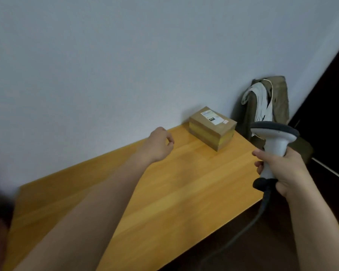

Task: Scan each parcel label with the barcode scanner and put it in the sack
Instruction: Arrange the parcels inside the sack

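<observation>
- My right hand (280, 169) grips the barcode scanner (272, 141) round its white handle; the handle stands nearly upright, the dark-rimmed head is on top, and which way its window faces I cannot tell.
- A dark cable (249, 227) leaves the foot of the handle below my fist and runs down past the near edge of the surface (164, 192).
- My left hand (159, 145) reaches out over the surface with its fingers loosely curled and holds nothing; it is near the parcel (211, 128) but apart from it.
- The parcel, a brown cardboard box, sits at the far right corner of the surface, close to the wall (125, 65), its long axis running from the wall towards the right edge, with its label (212, 116) facing up.
- The surface is orange-yellow wood with grain running lengthwise; the wall behind is plain pale grey.
- Beyond the right end of the surface stands an olive-brown sack (280, 102) with pale cloth (260, 100) draped at its mouth.
- Count: one parcel, one scanner, one sack, two hands.
</observation>
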Motion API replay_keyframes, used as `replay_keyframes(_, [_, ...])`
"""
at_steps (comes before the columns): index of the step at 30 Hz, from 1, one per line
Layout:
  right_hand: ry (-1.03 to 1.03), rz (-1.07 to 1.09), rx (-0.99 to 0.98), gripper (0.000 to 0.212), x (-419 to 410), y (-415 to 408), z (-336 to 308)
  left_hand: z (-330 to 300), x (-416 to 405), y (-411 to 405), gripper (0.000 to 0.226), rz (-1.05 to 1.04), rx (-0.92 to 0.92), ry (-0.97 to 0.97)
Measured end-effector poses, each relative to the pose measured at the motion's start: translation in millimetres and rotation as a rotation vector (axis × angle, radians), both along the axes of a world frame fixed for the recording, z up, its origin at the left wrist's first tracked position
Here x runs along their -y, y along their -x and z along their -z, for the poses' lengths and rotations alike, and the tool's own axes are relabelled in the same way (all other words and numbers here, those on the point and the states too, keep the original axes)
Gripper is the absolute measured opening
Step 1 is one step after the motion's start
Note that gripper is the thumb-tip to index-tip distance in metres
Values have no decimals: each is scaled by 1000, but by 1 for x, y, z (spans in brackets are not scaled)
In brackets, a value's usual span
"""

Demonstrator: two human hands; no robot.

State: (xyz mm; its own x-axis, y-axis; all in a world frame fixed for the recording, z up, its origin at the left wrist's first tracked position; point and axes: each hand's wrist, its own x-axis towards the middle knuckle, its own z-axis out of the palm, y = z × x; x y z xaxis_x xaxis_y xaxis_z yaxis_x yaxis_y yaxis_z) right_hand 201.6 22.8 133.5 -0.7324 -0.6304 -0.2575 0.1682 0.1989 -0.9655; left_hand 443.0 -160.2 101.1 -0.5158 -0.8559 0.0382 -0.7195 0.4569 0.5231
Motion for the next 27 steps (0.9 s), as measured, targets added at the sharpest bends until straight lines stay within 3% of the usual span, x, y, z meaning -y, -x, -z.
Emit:
replay_keyframes(9, [40,72,75,21,86,64,37,42,69,63,16,-37,162,-110])
replay_keyframes(21, [30,81,63,20,191,142,82,101,144,181,31,34,137,-281])
replay_keyframes(27, [-57,-94,190,35,260,182,149,146,164,231,37,-118,56,-477])
